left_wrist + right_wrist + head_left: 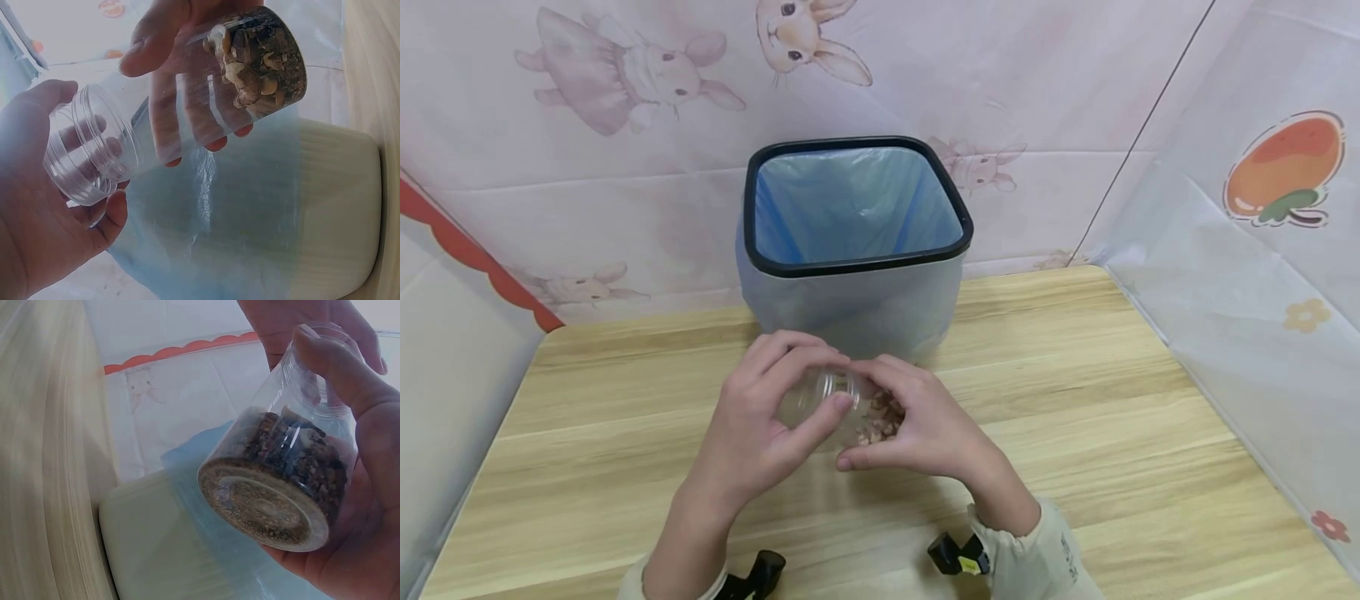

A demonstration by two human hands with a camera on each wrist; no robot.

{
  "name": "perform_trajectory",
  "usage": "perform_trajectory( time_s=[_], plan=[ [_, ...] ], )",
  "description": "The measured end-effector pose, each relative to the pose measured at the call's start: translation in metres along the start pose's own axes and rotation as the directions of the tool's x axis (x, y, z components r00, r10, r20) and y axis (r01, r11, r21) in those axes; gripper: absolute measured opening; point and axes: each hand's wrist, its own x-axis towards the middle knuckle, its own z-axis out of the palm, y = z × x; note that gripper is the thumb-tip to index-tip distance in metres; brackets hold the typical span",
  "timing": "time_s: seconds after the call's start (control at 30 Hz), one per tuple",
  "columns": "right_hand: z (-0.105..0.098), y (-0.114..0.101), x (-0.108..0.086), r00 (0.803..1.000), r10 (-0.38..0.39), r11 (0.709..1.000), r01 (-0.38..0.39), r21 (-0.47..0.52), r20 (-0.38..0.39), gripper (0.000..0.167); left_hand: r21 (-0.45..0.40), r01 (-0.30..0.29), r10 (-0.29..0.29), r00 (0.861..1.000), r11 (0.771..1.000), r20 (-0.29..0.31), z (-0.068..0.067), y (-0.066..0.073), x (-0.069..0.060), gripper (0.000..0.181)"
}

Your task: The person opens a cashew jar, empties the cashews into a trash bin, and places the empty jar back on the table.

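Observation:
A clear jar point(877, 417) is tilted sideways between both hands above the wooden table, with brown, dried-looking pieces point(250, 69) gathered toward its base. My left hand point(752, 425) curls around the jar's clear lid end point(87, 144), thumb on the near side. Around the jar's body wraps my right hand point(932, 433), with thumb and fingers on opposite sides. In the right wrist view, the jar's round base point(262, 503) faces the camera and fine brown bits lie against it. Whether the lid is loose or tight on the jar, I cannot tell.
Just beyond the hands stands a pale bin with a black rim point(865, 267) and a translucent blue liner point(850, 200). Wood-grain table point(625, 467) lies beneath. Printed sheets point(647, 225) rise behind and at both sides.

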Motion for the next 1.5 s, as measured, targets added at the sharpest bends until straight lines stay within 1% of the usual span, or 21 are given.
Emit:
perform_trajectory(
  time_s=[0.23,0.43,0.67,0.87,1.0,1.07,1.27,1.37,1.5],
  plan=[
    [-0.001,-0.001,0.000,1.000,0.009,1.000,-0.009,0.009,0.005,0.083,0.013,-0.023,0.023,1.000,1.000,-0.011,-0.001,-0.003,0.000,0.019],
    [-0.001,-0.001,0.000,1.000,0.013,1.000,-0.013,0.011,0.003,0.083,0.030,-0.039,0.039,0.999,0.999,-0.022,-0.003,-0.006,0.000,0.025],
    [-0.002,-0.001,0.001,1.000,0.003,1.000,-0.003,0.011,0.000,0.083,0.010,-0.053,0.054,0.998,0.999,-0.035,-0.006,-0.009,0.001,0.027],
    [-0.003,0.000,0.001,1.000,0.001,1.000,-0.001,-0.003,-0.002,0.085,-0.030,-0.060,0.058,0.997,0.998,-0.054,-0.012,-0.013,0.000,0.027],
    [-0.004,0.000,0.001,1.000,0.005,1.000,-0.005,-0.006,-0.006,0.086,-0.039,-0.054,0.051,0.995,0.998,-0.080,-0.016,-0.016,-0.001,0.026],
    [-0.004,0.000,0.001,1.000,0.008,1.000,-0.008,-0.006,-0.007,0.086,-0.028,-0.056,0.053,0.994,0.998,-0.100,-0.019,-0.018,-0.001,0.027],
    [-0.005,0.000,0.001,1.000,0.018,1.000,-0.018,-0.001,-0.006,0.086,0.038,-0.056,0.060,0.989,0.998,-0.133,-0.029,-0.022,-0.002,0.046],
    [-0.004,0.000,0.001,1.000,0.022,1.000,-0.022,0.001,-0.004,0.086,0.054,-0.060,0.067,0.988,0.997,-0.141,-0.032,-0.024,-0.003,0.047],
    [-0.003,0.000,0.000,1.000,0.022,1.000,-0.022,0.000,-0.004,0.086,0.091,-0.069,0.082,0.986,0.993,-0.145,-0.033,-0.025,-0.003,0.047]
  ],
)
